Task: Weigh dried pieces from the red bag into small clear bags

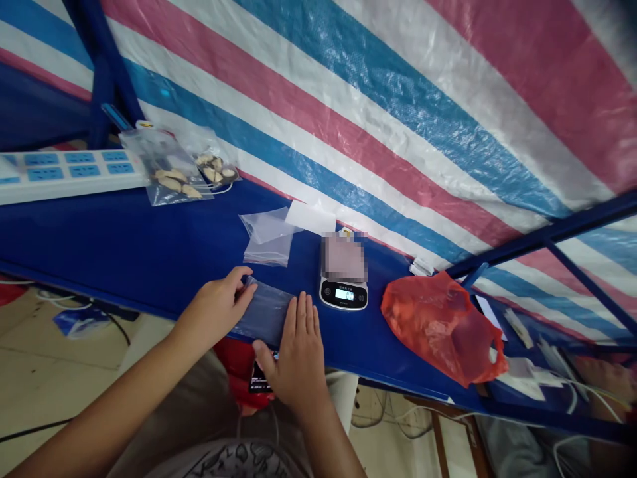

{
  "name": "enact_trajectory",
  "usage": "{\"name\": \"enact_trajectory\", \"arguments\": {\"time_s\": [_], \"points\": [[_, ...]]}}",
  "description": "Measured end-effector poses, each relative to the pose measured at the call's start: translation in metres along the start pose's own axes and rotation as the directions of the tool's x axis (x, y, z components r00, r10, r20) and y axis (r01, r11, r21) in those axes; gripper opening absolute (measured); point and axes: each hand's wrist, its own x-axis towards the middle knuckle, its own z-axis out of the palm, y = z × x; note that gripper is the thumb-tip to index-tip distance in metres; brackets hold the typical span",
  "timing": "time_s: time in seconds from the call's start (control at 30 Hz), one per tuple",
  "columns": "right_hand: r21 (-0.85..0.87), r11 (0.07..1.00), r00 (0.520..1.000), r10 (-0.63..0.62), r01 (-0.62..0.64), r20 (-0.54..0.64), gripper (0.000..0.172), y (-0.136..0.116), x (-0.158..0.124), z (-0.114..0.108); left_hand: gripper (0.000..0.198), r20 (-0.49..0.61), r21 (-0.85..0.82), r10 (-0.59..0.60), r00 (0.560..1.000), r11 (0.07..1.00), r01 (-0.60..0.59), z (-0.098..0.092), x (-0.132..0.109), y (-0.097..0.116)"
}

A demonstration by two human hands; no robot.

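Observation:
A clear plastic bag (269,307) lies flat on the blue table (199,236), close to its front edge. At the bag's left end, the thumb and index finger of my left hand (219,307) pinch its upper corner. My right hand (301,352) rests over the bag's right end with its fingers stretched out and the thumb apart. To the right of that hand stands a small digital scale (343,295), its display lit and its top blurred out. More clear zip bags (269,239) lie beyond the bag, partly on a white sheet (312,218).
A red plastic bag (432,318) sits right of the scale. A white power strip (70,176) and bags of pale dried slices (174,184) are at the back left. Behind the table hangs a striped tarp (318,126). A phone (259,380) shows below the table edge.

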Motion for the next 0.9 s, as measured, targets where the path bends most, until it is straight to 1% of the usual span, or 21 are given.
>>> {"name": "enact_trajectory", "arguments": {"time_s": [0.07, 0.1, 0.13, 0.17, 0.23, 0.3, 0.37, 0.4, 0.47, 0.53, 0.6, 0.67, 0.7, 0.77, 0.83, 0.9], "points": [[0.159, 0.987, 1.000, 0.007, -0.009, 0.012, 0.074, 0.013, -0.014, -0.013, 0.044, -0.006, -0.057, 0.006, 1.000, 0.998, -0.006, -0.002, -0.001, -0.003], [0.265, 0.963, 0.999, 0.044, -0.044, 0.005, 0.065, 0.021, -0.022, -0.019, 0.045, -0.006, -0.092, 0.016, 1.000, 0.996, -0.016, -0.004, -0.002, -0.004], [0.375, 0.922, 0.994, 0.110, -0.097, -0.012, 0.056, 0.031, -0.030, -0.025, 0.045, -0.004, -0.124, 0.032, 0.999, 0.992, -0.032, -0.006, -0.003, -0.006], [0.472, 0.867, 0.979, 0.201, -0.158, -0.042, 0.048, 0.041, -0.038, -0.029, 0.044, 0.000, -0.154, 0.056, 0.998, 0.987, -0.056, -0.008, -0.004, -0.006], [0.598, 0.769, 0.922, 0.367, -0.225, -0.125, 0.038, 0.063, -0.051, -0.035, 0.041, -0.003, -0.195, 0.118, 0.993, 0.974, -0.116, -0.014, -0.004, -0.004], [0.684, 0.688, 0.862, 0.477, -0.243, -0.173, 0.037, 0.081, -0.057, -0.036, 0.037, -0.023, -0.218, 0.181, 0.983, 0.959, -0.182, -0.020, 0.003, 0.003], [0.755, 0.607, 0.819, 0.548, -0.249, -0.170, 0.040, 0.092, -0.056, -0.035, 0.035, -0.079, -0.220, 0.220, 0.972, 0.947, -0.232, -0.028, 0.021, 0.014], [0.774, 0.580, 0.805, 0.570, -0.253, -0.164, 0.041, 0.095, -0.054, -0.035, 0.034, -0.120, -0.209, 0.219, 0.968, 0.948, -0.240, -0.032, 0.035, 0.020], [0.770, 0.578, 0.786, 0.594, -0.269, -0.172, 0.041, 0.097, -0.051, -0.034, 0.032, -0.216, -0.164, 0.171, 0.961, 0.964, -0.209, -0.039, 0.071, 0.030], [0.735, 0.614, 0.783, 0.593, -0.287, -0.190, 0.040, 0.095, -0.048, -0.033, 0.027, -0.279, -0.107, 0.102, 0.955, 0.985, -0.136, -0.045, 0.113, 0.033], [0.716, 0.635, 0.785, 0.586, -0.291, -0.200, 0.038, 0.094, -0.048, -0.033, 0.020, -0.261, -0.033, 0.064, 0.963, 0.997, -0.076, -0.045, 0.152, 0.029], [0.712, 0.641, 0.788, 0.580, -0.288, -0.203, 0.037, 0.093, -0.049, -0.033, 0.020, -0.232, 0.107, 0.031, 0.972, 0.994, -0.006, -0.041, 0.179, 0.019], [0.710, 0.643, 0.788, 0.580, -0.288, -0.206, 0.037, 0.093, -0.050, -0.033, 0.020, -0.204, 0.181, 0.029, 0.979, 0.984, 0.009, -0.038, 0.187, 0.014], [0.701, 0.652, 0.787, 0.579, -0.290, -0.213, 0.036, 0.093, -0.050, -0.032, 0.024, -0.134, 0.300, 0.033, 0.990, 0.954, 0.009, -0.029, 0.191, 0.005], [0.690, 0.663, 0.786, 0.577, -0.291, -0.223, 0.035, 0.093, -0.051, -0.032, 0.030, -0.071, 0.378, 0.038, 0.997, 0.926, -0.009, -0.023, 0.186, 0.000], [0.676, 0.678, 0.789, 0.568, -0.288, -0.233, 0.034, 0.092, -0.051, -0.032, 0.036, -0.046, 0.443, 0.064, 0.997, 0.896, -0.037, -0.020, 0.178, -0.001]]}}
